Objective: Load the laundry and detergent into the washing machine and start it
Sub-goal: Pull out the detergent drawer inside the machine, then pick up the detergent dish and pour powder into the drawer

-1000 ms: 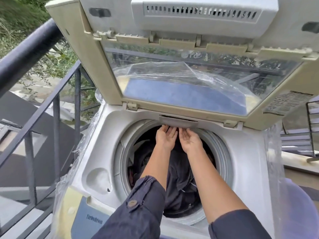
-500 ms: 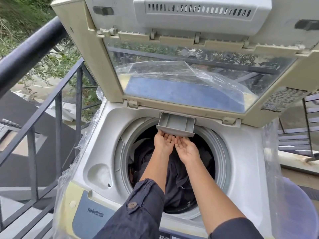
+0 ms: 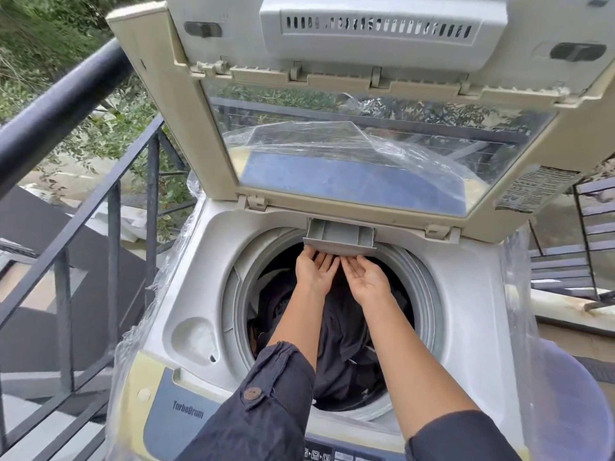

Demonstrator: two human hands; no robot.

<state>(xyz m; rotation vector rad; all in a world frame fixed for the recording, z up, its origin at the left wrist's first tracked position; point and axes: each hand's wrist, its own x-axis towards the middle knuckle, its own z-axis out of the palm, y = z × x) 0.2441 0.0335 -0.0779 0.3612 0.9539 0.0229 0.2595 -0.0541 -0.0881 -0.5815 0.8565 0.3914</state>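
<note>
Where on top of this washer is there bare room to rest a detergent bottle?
The pale deck left of the drum opening, around the round dimple, is bare. So is the strip right of the opening. The back is crowded: the pulled-out drawer sits under the raised lid, with the left hand and right hand beneath it. Dark laundry fills the drum.

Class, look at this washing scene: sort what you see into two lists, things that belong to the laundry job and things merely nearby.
Belongs to the job:
washing machine
open lid
detergent drawer, pulled out
dark laundry in the drum
left hand and right hand under the drawer

Merely nearby:
black railing
plastic wrap
foliage
</note>
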